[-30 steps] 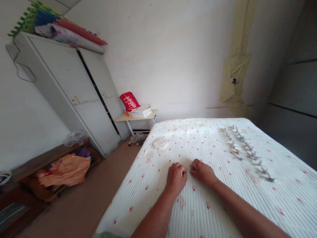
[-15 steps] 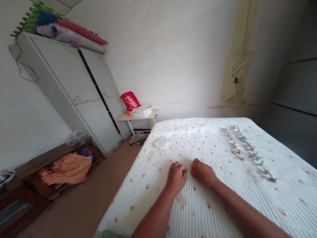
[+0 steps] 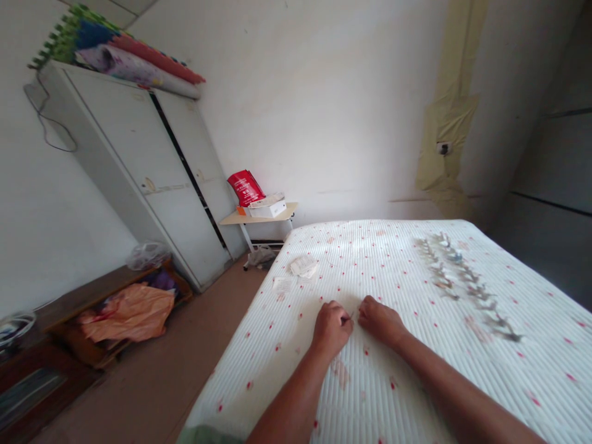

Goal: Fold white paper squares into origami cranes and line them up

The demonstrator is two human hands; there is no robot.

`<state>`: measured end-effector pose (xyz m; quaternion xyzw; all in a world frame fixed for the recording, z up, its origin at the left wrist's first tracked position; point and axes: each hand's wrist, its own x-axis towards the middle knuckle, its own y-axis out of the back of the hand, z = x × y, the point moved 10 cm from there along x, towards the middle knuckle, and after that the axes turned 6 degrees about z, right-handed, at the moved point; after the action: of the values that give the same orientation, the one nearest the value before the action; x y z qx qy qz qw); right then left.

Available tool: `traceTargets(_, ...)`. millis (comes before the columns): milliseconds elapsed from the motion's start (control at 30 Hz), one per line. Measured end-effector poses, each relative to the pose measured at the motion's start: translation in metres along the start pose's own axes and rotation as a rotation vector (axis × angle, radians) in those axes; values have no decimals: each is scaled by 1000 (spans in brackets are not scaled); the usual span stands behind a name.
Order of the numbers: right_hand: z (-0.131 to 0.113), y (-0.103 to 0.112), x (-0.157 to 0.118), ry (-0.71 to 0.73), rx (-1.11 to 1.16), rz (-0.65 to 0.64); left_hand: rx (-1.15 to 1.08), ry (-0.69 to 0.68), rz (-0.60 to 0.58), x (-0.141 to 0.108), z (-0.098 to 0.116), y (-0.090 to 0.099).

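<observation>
My left hand (image 3: 332, 325) is closed in a pinch just over the patterned bed cover (image 3: 370, 394). A small, thin, pointed bit (image 3: 351, 316) shows at its fingertips; the fingers hide the rest, and I cannot make out its kind. Close by on the right, my right hand (image 3: 380, 319) is also closed, its fingertips facing the left hand across a narrow gap. Whatever lies in its fingers is hidden. Beyond the hands to the left lie a small stack of printed paper pieces (image 3: 303, 266) and a single loose paper piece (image 3: 283, 283).
Several small folded-looking figures (image 3: 469, 277) stand in two rows on the right of the bed, blurred. A small table (image 3: 231, 219) behind holds a red bag (image 3: 246, 188) and a white box (image 3: 268, 209). A tall cabinet (image 3: 139, 148) and a low wooden unit (image 3: 97, 280) stand left.
The whole view has shifted slightly. Both hands stay close together in nearly the same pinched pose, with the small pointed bit still showing at the left fingertips.
</observation>
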<state>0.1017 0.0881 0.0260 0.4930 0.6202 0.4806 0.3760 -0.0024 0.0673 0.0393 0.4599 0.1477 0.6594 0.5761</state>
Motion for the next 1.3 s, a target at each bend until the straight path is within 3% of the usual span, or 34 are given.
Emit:
traceTargets(333, 3, 0, 3, -13, 19, 6, 150, 112, -31, 3, -4, -5)
traceTargets(967, 19, -10, 15, -10, 219, 28, 157, 124, -61, 2, -2, -4)
traceTargets(1300, 15, -1, 5, -90, 155, 84, 182, 137, -70, 2, -2, -4)
